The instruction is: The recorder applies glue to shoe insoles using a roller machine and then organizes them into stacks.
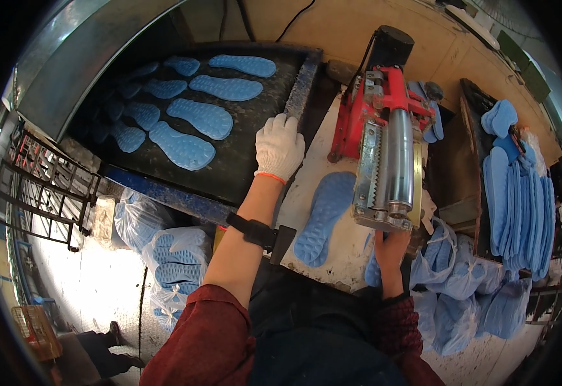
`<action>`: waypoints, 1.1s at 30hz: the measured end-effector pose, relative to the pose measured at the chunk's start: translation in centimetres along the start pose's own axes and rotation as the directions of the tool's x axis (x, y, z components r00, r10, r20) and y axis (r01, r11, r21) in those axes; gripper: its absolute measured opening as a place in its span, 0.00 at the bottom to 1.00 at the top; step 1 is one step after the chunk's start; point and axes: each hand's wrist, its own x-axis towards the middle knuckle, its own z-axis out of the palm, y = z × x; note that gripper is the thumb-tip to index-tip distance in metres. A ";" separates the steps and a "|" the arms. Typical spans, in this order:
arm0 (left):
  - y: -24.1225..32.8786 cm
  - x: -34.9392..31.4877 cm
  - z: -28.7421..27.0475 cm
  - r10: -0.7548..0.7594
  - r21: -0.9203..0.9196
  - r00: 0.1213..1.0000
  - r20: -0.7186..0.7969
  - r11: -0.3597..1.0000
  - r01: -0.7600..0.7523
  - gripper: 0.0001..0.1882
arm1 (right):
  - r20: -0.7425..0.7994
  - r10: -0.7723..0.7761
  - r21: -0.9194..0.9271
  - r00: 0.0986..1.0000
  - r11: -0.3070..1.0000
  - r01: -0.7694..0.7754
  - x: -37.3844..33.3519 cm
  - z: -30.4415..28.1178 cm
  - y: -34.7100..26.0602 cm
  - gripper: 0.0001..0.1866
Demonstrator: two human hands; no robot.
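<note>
One blue insole (324,219) is laid flat on the pale board (351,257), just left of the red roller machine (393,90), with its bumpy face turned up. It is judged light, thin and pliable, more likely to be bent than broken, and the raised bumps should keep it from being slippery. It is probably best taken by its side edges near the middle, so that neither end is left to flop.

The gloved left hand (280,147) is held by the near corner of the black belt (242,174), its fingers loosely curled; nothing is seen in it, though its palm is hidden. The bare right hand (392,248) is placed at the lower end of the machine, beside a partly covered second insole (373,270); its fingers are hidden, so its opening and any hold cannot be told
</note>
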 end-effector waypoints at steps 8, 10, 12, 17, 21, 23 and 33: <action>0.1 0.0 -0.1 -0.028 -0.020 0.999 0.046 0.999 0.029 0.16 | 0.024 0.025 0.013 0.999 1.000 -0.025 0.0 0.1 0.4 0.27; 0.1 -0.1 -0.1 -0.029 -0.010 0.999 0.041 1.000 0.030 0.16 | 0.004 0.018 0.026 1.000 0.999 -0.018 -0.1 0.2 0.2 0.26; 0.1 0.0 -0.2 -0.031 -0.001 0.999 0.039 1.000 0.031 0.17 | -0.007 0.012 0.053 1.000 0.999 -0.012 -0.1 0.3 0.2 0.27; 0.1 0.1 -0.3 -0.043 0.001 0.997 0.065 0.999 0.043 0.17 | 0.047 0.027 0.041 0.999 0.999 -0.028 -0.1 0.0 0.1 0.26; 0.2 0.1 -0.4 -0.047 -0.009 0.996 0.073 0.999 0.048 0.17 | 0.020 0.040 0.039 0.999 0.998 -0.040 0.0 0.0 -0.1 0.26; 0.2 0.1 -0.4 -0.042 -0.007 0.997 0.064 0.999 0.043 0.17 | 0.028 0.043 0.033 0.999 0.998 -0.044 -0.1 -0.1 -0.2 0.26; 0.2 0.1 -0.5 -0.051 -0.012 0.996 0.071 0.999 0.052 0.17 | 0.042 0.050 0.024 0.998 0.998 -0.051 -0.2 0.2 0.1 0.27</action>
